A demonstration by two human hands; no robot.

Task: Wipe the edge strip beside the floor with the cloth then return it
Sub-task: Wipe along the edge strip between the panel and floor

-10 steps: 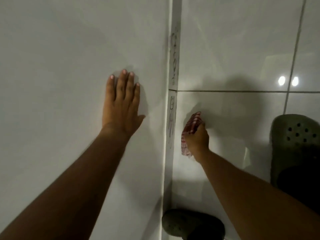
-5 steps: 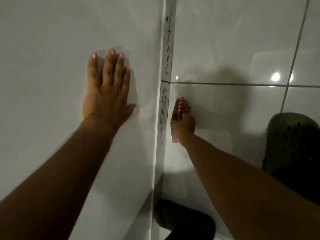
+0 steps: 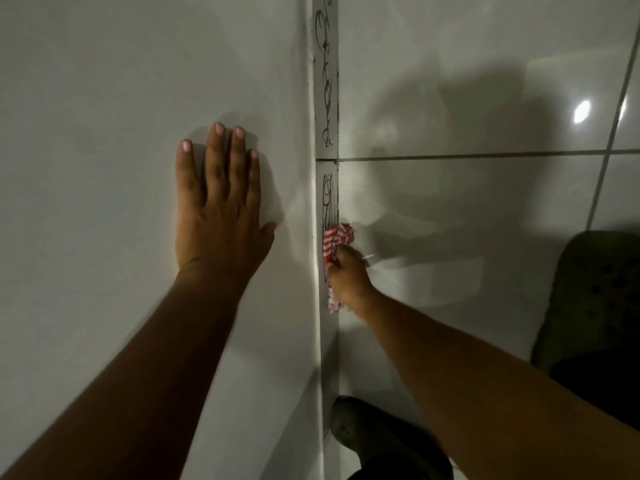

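Observation:
A narrow white edge strip (image 3: 326, 81) runs up the middle of the view between the wall and the glossy floor, with black scribbles along it. My right hand (image 3: 348, 277) is closed around a red-and-white checked cloth (image 3: 335, 239) and presses it against the strip, over the lower scribbles. Part of the cloth hangs out below my fist. My left hand (image 3: 218, 206) lies flat on the white wall, fingers together and pointing up, holding nothing.
The white floor tiles (image 3: 485, 220) have dark grout lines and bright light reflections. A dark green clog (image 3: 595, 306) stands at the right edge, and another clog (image 3: 384, 441) sits at the bottom next to the strip.
My right hand has carried the cloth leftward from the floor tile onto the strip. My left hand stays flat on the wall; the view has shifted a little.

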